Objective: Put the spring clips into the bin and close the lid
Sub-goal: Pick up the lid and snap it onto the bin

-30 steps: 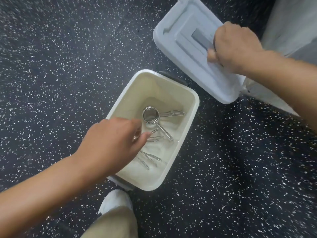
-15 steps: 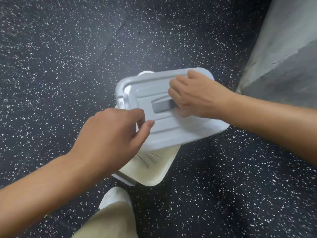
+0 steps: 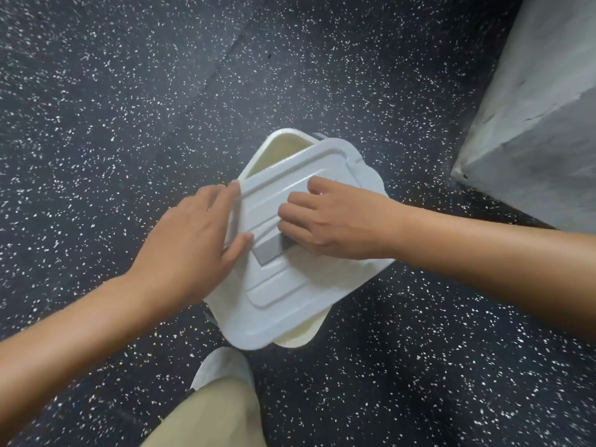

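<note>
Left hand (image 3: 190,240) flat on the lid (image 3: 290,304), at its left edge, my right hand (image 3: 335,217) curled round its grey handle (image 3: 269,251), lid askew on the bin (image 3: 283,140), far corner uncovered

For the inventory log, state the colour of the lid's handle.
Grey: the rectangular bar handle on the white plastic lid, seen best in the head view.

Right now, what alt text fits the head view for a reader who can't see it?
A white lid lies skewed on a cream bin on a speckled dark floor, with the bin's far corner uncovered. The left hand presses flat on the lid's left edge; the right hand grips its grey handle.
</note>
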Available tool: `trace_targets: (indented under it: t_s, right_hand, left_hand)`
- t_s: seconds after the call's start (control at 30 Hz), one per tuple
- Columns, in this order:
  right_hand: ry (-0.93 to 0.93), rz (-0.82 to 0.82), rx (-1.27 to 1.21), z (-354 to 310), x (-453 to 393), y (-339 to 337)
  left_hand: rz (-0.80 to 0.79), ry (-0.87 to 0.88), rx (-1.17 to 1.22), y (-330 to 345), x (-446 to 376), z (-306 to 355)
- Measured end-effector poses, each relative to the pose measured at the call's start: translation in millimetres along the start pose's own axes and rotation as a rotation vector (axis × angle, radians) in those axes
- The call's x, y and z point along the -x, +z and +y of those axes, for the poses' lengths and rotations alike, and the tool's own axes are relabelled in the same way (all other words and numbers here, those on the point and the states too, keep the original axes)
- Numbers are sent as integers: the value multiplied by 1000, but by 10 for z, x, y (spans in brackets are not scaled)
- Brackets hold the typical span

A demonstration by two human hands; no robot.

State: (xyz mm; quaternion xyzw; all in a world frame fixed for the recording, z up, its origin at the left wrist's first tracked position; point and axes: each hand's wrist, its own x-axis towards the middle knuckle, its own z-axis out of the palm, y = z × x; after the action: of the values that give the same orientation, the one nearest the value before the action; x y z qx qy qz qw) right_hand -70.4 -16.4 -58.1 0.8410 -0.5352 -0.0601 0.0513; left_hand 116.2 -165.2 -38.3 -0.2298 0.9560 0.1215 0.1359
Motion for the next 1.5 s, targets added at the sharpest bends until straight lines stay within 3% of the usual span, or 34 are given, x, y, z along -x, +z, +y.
trace_targets:
  t_s: [0.33, 0.67, 0.8, 0.93, 1.03, 1.13, 1.23, 1.5]
  right_hand:
    - [192, -118, -60, 71, 157, 41]
    - [288, -56, -130, -112, 9, 111]
    - [309, -29, -165, -88, 26, 108]
    - [740, 52, -323, 129, 89, 117]
    - [1072, -25, -421, 330, 142, 122]
    - [1295, -142, -753, 497, 197, 186]
    - [1332, -137, -976, 537, 233, 252]
    - [1349, 114, -836, 408, 247, 223]
  left_hand:
    - [-67, -35, 50, 112, 352, 49]
    - [-32, -44, -32, 318, 601, -4]
    - [-14, -6, 60, 381, 658, -48]
    - [-37, 293, -43, 399, 682, -108]
    - [-105, 447, -171, 438, 626, -153]
    - [-39, 524, -197, 468, 566, -182]
    - [-6, 548, -207, 455, 508, -211]
    - [-55, 592, -122, 370, 499, -229]
